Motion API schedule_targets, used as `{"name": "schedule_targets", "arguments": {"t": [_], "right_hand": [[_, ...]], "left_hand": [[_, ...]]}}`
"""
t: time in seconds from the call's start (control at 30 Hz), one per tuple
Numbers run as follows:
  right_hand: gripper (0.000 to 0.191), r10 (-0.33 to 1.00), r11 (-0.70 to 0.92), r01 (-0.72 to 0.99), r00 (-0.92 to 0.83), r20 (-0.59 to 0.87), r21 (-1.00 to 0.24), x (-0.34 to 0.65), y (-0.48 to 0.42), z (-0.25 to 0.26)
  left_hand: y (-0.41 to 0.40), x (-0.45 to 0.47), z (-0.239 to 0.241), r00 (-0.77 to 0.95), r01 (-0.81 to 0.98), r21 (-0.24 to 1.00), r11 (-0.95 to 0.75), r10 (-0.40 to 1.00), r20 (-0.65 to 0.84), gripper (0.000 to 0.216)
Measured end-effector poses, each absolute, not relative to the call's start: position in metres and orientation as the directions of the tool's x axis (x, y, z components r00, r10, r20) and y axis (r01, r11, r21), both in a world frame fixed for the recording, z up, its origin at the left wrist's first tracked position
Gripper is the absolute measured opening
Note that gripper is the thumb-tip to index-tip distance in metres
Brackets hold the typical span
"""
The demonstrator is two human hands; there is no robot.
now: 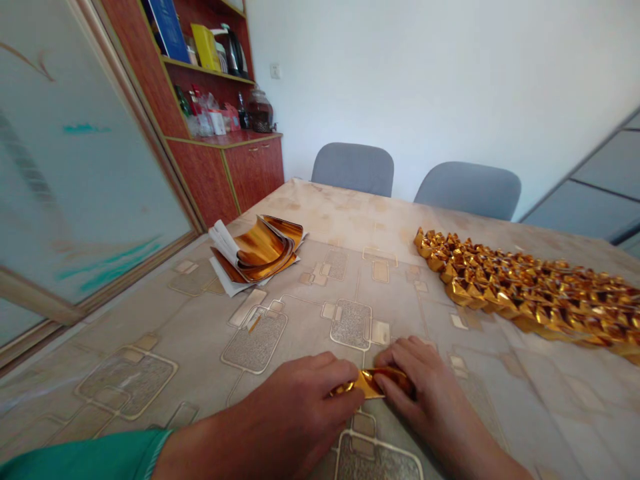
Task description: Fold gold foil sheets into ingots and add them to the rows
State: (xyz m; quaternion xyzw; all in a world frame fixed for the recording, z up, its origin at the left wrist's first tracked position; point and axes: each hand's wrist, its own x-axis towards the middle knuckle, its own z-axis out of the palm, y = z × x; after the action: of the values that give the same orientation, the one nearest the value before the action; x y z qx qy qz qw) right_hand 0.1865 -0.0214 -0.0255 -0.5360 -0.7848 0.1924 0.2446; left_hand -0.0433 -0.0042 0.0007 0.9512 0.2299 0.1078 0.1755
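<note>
My left hand [295, 407] and my right hand [425, 387] meet low in the middle of the table, fingers curled and pinched on a small piece of gold foil paper [369, 385] pressed against the tablecloth. Both hands cover most of the piece, so only a short gold strip shows between the fingertips. A stack of flat gold foil sheets [260, 252] lies further off on the left. A long heap of several folded gold paper pieces [525, 287] stretches across the right side.
The table [200, 320] has a beige patterned cloth. Two grey chairs [353, 168] stand at its far edge. A red-brown cabinet [235, 160] with bottles and a kettle stands at the back left, beside a frosted sliding door [75, 167].
</note>
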Motion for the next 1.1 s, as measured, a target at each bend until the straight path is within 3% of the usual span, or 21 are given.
{"name": "schedule_targets", "arguments": {"t": [0.3,0.4,0.6,0.8,1.1], "right_hand": [[0.010,0.915,0.402,0.783,-0.325,0.240,-0.474,0.187,-0.022,-0.024],[0.011,0.901,0.424,0.802,-0.326,0.287,-0.421,0.186,-0.021,-0.025],[0.013,0.870,0.492,0.786,-0.431,0.240,-0.375,0.182,-0.021,-0.027],[0.016,0.864,0.487,0.840,-0.421,0.277,-0.239,0.176,-0.026,-0.029],[0.018,0.866,0.479,0.844,-0.409,0.287,-0.241,0.176,-0.029,-0.034]], "left_hand": [[-0.006,-0.044,-0.004,0.887,0.309,0.297,-0.904,0.386,0.253,0.032],[-0.008,-0.044,0.000,0.894,0.321,0.275,-0.906,0.386,0.228,0.033],[-0.009,-0.042,-0.002,0.897,0.348,0.217,-0.912,0.392,0.205,0.031],[-0.007,-0.054,-0.002,0.928,0.319,0.166,-0.933,0.343,0.143,0.041],[-0.019,-0.064,-0.006,0.897,0.416,0.221,-0.882,0.438,0.061,0.064]]}}
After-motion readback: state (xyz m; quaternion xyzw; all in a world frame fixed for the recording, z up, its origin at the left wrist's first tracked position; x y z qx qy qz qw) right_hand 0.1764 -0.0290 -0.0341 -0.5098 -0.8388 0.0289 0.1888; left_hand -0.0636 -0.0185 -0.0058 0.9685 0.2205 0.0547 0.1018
